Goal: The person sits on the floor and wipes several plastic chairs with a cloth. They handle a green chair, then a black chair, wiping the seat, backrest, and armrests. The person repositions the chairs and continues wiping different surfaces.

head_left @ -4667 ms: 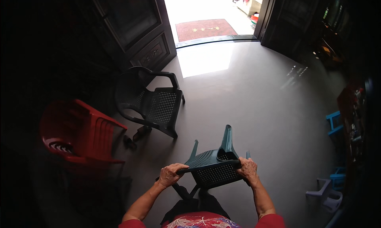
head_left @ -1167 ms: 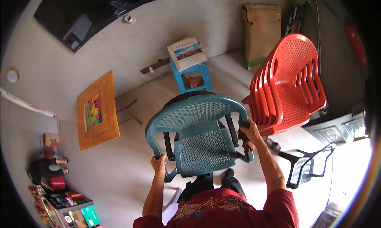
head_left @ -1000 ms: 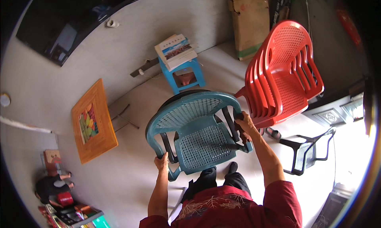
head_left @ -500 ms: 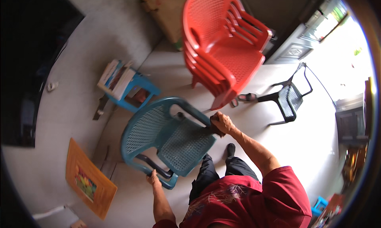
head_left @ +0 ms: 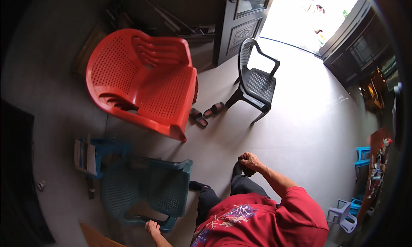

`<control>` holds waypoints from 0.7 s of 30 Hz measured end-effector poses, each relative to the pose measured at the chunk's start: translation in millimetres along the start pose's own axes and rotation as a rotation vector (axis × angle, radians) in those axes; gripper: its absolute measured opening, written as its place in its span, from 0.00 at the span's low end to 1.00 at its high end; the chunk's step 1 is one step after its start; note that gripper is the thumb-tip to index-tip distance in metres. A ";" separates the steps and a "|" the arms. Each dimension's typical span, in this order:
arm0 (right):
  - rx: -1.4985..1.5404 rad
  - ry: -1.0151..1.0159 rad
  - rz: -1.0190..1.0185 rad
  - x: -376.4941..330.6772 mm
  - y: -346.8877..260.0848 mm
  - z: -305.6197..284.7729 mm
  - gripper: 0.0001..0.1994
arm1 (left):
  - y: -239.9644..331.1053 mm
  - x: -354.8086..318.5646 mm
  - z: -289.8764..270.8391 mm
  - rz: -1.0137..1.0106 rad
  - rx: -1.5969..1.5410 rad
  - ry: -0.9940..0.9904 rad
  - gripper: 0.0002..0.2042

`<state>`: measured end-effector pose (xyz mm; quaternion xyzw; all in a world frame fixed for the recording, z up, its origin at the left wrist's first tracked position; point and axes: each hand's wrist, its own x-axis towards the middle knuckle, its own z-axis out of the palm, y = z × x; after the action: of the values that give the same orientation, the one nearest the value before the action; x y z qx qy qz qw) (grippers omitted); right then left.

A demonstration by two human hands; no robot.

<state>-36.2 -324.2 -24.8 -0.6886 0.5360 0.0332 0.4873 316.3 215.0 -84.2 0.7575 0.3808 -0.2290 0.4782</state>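
Observation:
The dark green plastic armchair (head_left: pixel 165 197) stands at my lower left, with its woven-pattern seat and back showing. My left hand (head_left: pixel 153 227) is at its near armrest, fingers loosely extended against the edge; whether they press on it is hard to see. Away from the chair, my right hand (head_left: pixel 250 161) is closed round a dark brown, crumpled cloth (head_left: pixel 248 171), above my right foot. Beyond the green chair is a stack of red plastic armchairs (head_left: pixel 165 96). A black plastic armchair (head_left: pixel 259 83) stands farther right, near the doorway.
A pair of dark slippers (head_left: pixel 206 114) lies between the red stack and the black chair. Left of the green chair, a blue stool (head_left: pixel 103 150) holds books (head_left: pixel 83 154). An open dark door (head_left: pixel 244 25) stands at the back. Small stools (head_left: pixel 343 217) are at the right.
My view has turned right. My right hand has left the green chair's armrest and come back toward my body with the cloth. The left hand has loosened its grip on the near armrest.

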 end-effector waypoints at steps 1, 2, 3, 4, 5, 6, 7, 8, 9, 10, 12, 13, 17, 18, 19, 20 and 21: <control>0.030 -0.057 0.021 1.6 22.0 -10.9 0.13 | 1.8 -15.9 24.3 0.034 0.046 -0.032 0.23; 0.080 -0.058 0.055 2.4 46.0 -20.9 0.14 | 4.3 -34.4 52.2 0.070 0.088 -0.065 0.22; 0.096 -0.046 0.077 3.6 69.5 -32.3 0.15 | 6.4 -54.8 79.3 0.097 0.123 -0.159 0.21; 0.114 -0.042 0.085 8.4 86.3 -42.2 0.16 | 6.6 -74.4 106.6 0.108 0.149 -0.207 0.21; 0.137 -0.011 0.087 5.6 93.2 -55.3 0.15 | 6.5 -96.6 132.9 0.113 0.185 -0.270 0.21; 0.159 0.026 0.086 4.5 99.5 -72.3 0.14 | 6.7 -118.8 162.0 0.115 0.223 -0.333 0.22; 0.182 0.050 0.080 -0.4 91.9 -89.4 0.13 | 5.4 -137.8 182.9 0.125 0.274 -0.395 0.22; 0.168 0.114 0.027 -7.7 83.6 -113.9 0.12 | 4.7 -155.4 210.1 0.132 0.324 -0.456 0.22; 0.359 0.087 0.134 -13.2 87.0 -134.7 0.13 | 4.5 -179.3 241.6 0.157 0.406 -0.526 0.22; 0.501 0.047 0.183 -4.7 111.9 -143.8 0.10 | 7.2 -214.9 274.2 0.204 0.495 -0.599 0.22; 0.671 0.215 0.261 -6.5 135.1 -155.5 0.13 | 4.8 -244.8 325.4 0.288 0.621 -0.693 0.21; 0.735 0.253 0.293 -8.4 129.3 -166.9 0.16 | 7.9 -263.9 346.5 0.319 0.659 -0.714 0.21; 0.817 0.166 0.272 16.6 147.7 -190.3 0.21 | 9.2 -303.9 425.9 0.420 0.740 -0.849 0.20; 0.831 0.156 0.232 25.2 154.7 -191.6 0.21 | 11.4 -309.5 438.8 0.417 0.747 -0.850 0.19; 0.792 0.169 0.205 36.1 157.1 -193.2 0.22 | 14.3 -312.9 451.7 0.416 0.753 -0.850 0.19; 0.789 0.161 0.230 47.1 159.9 -199.9 0.22 | 16.0 -318.3 468.9 0.415 0.755 -0.863 0.19; 0.803 0.172 0.245 55.4 162.7 -204.8 0.22 | 18.4 -323.1 481.7 0.325 0.700 -0.847 0.18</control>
<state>-235.7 -500.0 -52.5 -0.3759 0.6229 -0.1782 0.6625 143.7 -338.2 -55.2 0.7617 -0.0638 -0.5486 0.3390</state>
